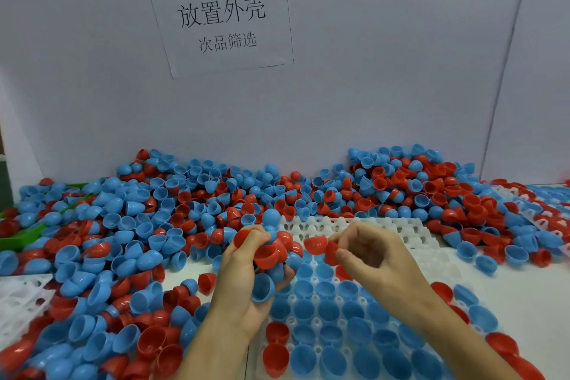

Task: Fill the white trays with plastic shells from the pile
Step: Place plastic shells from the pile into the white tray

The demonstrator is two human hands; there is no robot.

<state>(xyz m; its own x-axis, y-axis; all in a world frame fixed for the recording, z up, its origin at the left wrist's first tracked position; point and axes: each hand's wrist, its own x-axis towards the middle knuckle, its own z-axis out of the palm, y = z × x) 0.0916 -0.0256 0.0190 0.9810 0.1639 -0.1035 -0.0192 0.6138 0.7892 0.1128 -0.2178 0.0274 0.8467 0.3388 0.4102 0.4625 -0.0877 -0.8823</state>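
The right hand [367, 251], at centre frame, pinches a red shell [316, 244] between thumb and fingertips, its open side seemingly facing up and left; a second red piece seems tucked just behind the fingers, though blur makes that hard to confirm. Just to its left, the left hand [246, 274] is curled round a clutch of shells [268, 259], red and blue, bunched in the palm with a blue one hanging at the bottom. Both hands hover over the white tray [410, 236], which runs from centre frame down to the lower edge. Its lower rows already hold blue cups and a few red ones; its upper rows, directly above and to the right of the right hand, stand bare. That is the relation the next move likely turns on: the open pockets lie just beyond the right hand's fingertips, toward the top of the frame, so the right hand is the nearer one to seat its shell. Around the tray, the pile [172, 210] of loose shells spreads across the middle of the frame below a paper sign [220, 17] at upper centre
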